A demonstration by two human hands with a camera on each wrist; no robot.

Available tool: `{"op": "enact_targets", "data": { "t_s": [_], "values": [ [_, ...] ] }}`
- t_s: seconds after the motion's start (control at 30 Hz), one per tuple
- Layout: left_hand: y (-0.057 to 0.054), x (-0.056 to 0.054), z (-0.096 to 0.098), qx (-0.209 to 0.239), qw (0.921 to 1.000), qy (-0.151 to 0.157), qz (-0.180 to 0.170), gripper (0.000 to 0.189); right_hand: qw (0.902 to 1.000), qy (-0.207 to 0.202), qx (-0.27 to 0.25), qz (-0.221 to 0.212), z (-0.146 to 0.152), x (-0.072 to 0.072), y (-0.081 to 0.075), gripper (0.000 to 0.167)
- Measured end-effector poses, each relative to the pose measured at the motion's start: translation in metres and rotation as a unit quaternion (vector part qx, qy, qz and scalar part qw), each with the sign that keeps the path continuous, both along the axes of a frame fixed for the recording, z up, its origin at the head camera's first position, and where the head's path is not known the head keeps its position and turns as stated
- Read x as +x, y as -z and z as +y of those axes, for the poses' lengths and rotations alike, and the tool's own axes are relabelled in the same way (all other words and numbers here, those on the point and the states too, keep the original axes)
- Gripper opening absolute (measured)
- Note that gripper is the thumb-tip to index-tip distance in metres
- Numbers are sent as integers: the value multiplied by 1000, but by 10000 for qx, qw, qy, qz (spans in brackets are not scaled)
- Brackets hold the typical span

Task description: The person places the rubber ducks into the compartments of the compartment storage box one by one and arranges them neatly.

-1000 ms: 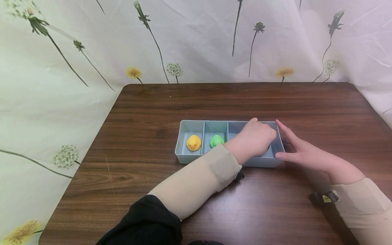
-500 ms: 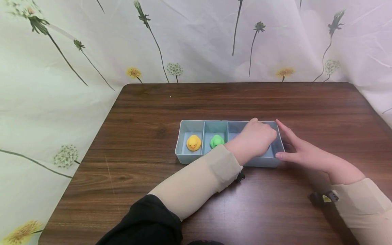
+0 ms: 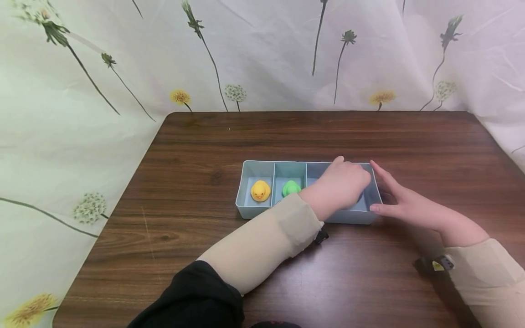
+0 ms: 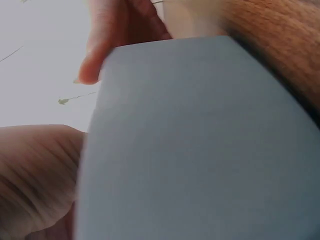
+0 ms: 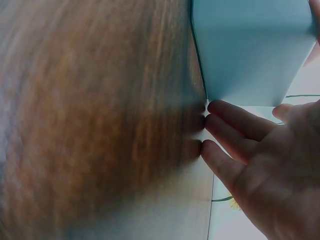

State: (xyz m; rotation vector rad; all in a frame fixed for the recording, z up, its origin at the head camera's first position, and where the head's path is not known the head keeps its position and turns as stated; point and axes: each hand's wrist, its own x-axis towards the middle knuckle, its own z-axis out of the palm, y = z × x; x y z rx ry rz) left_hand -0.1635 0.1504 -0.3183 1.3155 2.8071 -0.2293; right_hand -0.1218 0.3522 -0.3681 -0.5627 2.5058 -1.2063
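Note:
A light blue divided tray (image 3: 254,212) stands on the table. A yellow rubber duck (image 3: 260,191) sits in its leftmost compartment and a green rubber duck (image 3: 291,187) in the one beside it, partly covered by the left wrist. My left hand (image 3: 342,187) reaches down into the right part of the tray; its fingertips, and anything between them, are hidden. My right hand (image 3: 404,205) is spread at the tray's right end, thumb at the near corner and forefinger at the far one. In the right wrist view its fingers (image 5: 240,122) are fairly straight.
The brown wooden table (image 3: 197,150) extends around the tray on every side. A pale cloth (image 3: 279,59) with a dandelion print hangs behind and to the left. The left forearm (image 3: 262,246) crosses in front of the tray.

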Motion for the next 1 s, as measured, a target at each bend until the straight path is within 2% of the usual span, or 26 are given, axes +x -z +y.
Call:
{"op": "enact_targets", "data": {
  "t_s": [0.2, 0.3, 0.4, 0.53, 0.67, 0.77, 0.87, 1.0],
  "values": [
    [-19, -5, -10, 256, 9995, -28, -179, 27, 10000, -30, -19, 1, 1, -3, 1, 98],
    [-32, -8, -17, 480, 9984, -137, -280, 28, 9999, 13, 66, -86, 2, -4, 0, 98],
    [-44, -12, -25, 760, 9953, -275, -527, 32, 9997, 88, 138, -200, 5, -4, 0, 98],
    [-54, -20, -41, 1033, 9918, -429, -611, 32, 9993, 144, 193, -281, 7, -5, -2, 98],
    [-57, -30, -64, 1304, 9883, -598, -508, 35, 9995, 74, 185, -262, 8, -8, -1, 97],
    [-55, -36, -87, 1628, 9826, -741, -508, 41, 9995, 36, 166, -253, 7, -10, 0, 97],
    [-52, -41, -113, 2054, 9718, -973, -633, 45, 9996, -4, 121, -273, 8, -11, 2, 97],
    [-46, -45, -147, 2587, 9529, -1373, -781, 44, 9995, -11, 60, -311, 11, -10, 5, 97]
  ]
}}
